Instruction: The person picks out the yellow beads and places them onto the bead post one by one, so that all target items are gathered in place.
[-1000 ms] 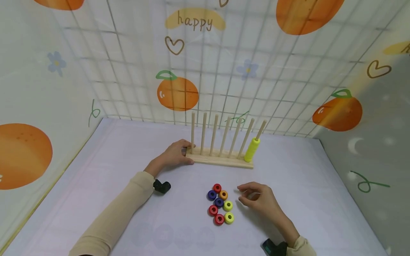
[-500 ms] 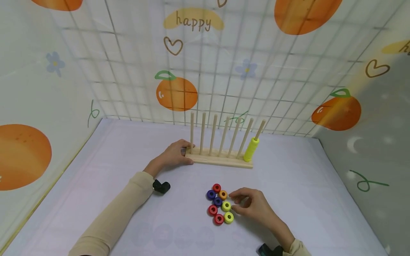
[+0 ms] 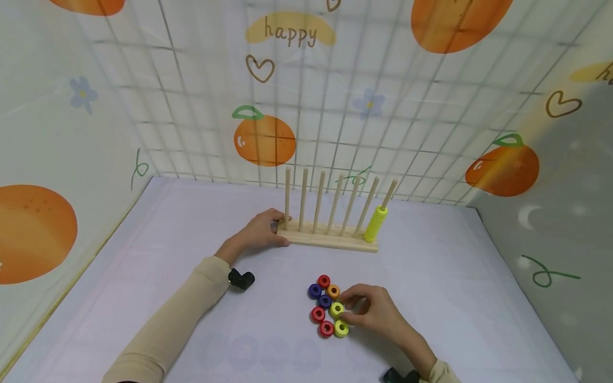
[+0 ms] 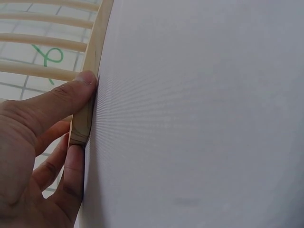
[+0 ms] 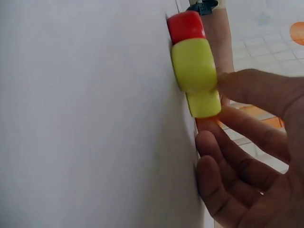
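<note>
My left hand (image 3: 261, 230) grips the left end of a wooden peg stand (image 3: 330, 242), thumb on the front edge. In the left wrist view its fingers wrap the end of the wooden base (image 4: 84, 116). Yellow beads (image 3: 375, 224) are stacked on the rightmost peg. Loose beads lie on the table before the stand: red (image 3: 318, 314), blue (image 3: 314, 291), orange (image 3: 332, 291) and yellow. My right hand (image 3: 375, 314) has thumb and index finger around the upper loose yellow bead (image 3: 337, 309). The thumb also touches the lower yellow bead (image 5: 194, 64) in the right wrist view.
A white cloth (image 3: 268, 330) covers the tabletop. Behind the stand rises a grid wall under a sheet printed with oranges (image 3: 265, 141). Black wrist devices (image 3: 241, 279) sit at both cuffs. The other pegs (image 3: 319, 202) carry no beads.
My right hand has moved left to the loose beads, its thumb and index finger closing around a yellow one. Both loose yellow beads have shifted slightly. The left hand stays on the stand.
</note>
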{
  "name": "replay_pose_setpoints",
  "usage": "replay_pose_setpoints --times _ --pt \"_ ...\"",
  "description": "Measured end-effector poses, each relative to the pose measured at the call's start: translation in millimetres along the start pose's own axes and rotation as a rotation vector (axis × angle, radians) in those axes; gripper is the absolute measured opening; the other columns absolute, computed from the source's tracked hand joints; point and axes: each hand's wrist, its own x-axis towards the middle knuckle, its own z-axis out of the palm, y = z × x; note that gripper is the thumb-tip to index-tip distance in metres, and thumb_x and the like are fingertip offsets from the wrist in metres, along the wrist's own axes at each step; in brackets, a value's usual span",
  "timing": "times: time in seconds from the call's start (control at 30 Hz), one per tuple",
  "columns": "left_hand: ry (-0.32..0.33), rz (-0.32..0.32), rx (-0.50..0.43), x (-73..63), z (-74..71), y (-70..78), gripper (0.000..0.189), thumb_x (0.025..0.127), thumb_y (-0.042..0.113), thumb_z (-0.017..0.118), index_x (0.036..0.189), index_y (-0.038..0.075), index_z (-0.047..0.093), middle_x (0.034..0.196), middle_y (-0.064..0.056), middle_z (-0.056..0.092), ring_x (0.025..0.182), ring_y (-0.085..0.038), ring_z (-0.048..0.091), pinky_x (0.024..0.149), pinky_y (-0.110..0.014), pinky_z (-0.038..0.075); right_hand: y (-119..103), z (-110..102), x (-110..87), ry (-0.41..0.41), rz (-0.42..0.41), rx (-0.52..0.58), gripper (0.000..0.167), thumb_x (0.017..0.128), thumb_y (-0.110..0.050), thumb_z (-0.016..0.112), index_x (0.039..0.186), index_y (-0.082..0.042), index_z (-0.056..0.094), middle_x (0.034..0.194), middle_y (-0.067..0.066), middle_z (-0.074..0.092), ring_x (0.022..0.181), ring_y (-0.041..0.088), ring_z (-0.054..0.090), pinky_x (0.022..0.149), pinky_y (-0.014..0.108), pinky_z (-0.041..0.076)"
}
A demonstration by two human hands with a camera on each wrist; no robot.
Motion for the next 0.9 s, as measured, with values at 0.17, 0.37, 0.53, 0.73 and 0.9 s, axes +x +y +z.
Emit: replay_pose_setpoints --times 0.17,0.37,0.53,0.73,0.9 --pt "-0.002 -0.001 -0.001 -0.3 -0.4 0.1 0.071 0.076 0.029 0.090 0.135 0.006 0.060 0.137 -0.008 0.053 0.131 -0.029 0.045 0.110 -0.048 0.033 -2.7 4.0 2.1 0.010 -0.003 0.006 0.023 0.079 -0.021 0.087 0.098 -0.015 0.077 0.089 -0.006 0.072 0.077 0.017 0.066 0.060 0.028 0.054" --pt "-0.004 -0.007 -0.013 -0.8 -0.7 1.5 0.071 0.075 0.028 0.090 0.135 0.006 0.060 0.137 -0.008 0.053 0.130 -0.027 0.045 0.110 -0.046 0.034 -6.4 6.0 3.0 0.016 -0.002 0.006 0.022 0.079 -0.018 0.087 0.096 -0.014 0.076 0.089 -0.004 0.072 0.076 0.019 0.066 0.060 0.028 0.054" --pt "-0.003 -0.003 -0.005 -0.7 0.8 -0.2 0.071 0.076 0.030 0.090 0.135 0.005 0.060 0.136 -0.008 0.053 0.130 -0.028 0.045 0.110 -0.046 0.034 -5.4 6.8 2.5 0.017 0.005 0.002 0.022 0.078 -0.013 0.086 0.097 -0.013 0.076 0.089 -0.004 0.072 0.076 0.016 0.065 0.059 0.027 0.054" --pt "0.002 0.005 -0.007 -0.5 1.9 -1.6 0.070 0.076 0.029 0.090 0.135 0.007 0.060 0.136 -0.007 0.054 0.130 -0.028 0.045 0.110 -0.047 0.033 -3.6 7.5 1.8 0.033 0.009 -0.012 0.023 0.078 -0.010 0.085 0.098 -0.015 0.078 0.089 -0.007 0.071 0.076 0.016 0.064 0.059 0.027 0.053" --pt "0.008 0.014 -0.007 0.0 1.0 -0.7 0.069 0.076 0.028 0.090 0.135 0.008 0.061 0.135 -0.007 0.054 0.131 -0.028 0.045 0.110 -0.047 0.033 -3.0 6.7 0.9 0.063 -0.027 0.000 0.022 0.079 -0.009 0.084 0.100 -0.015 0.078 0.087 -0.005 0.070 0.072 0.015 0.065 0.058 0.028 0.054"
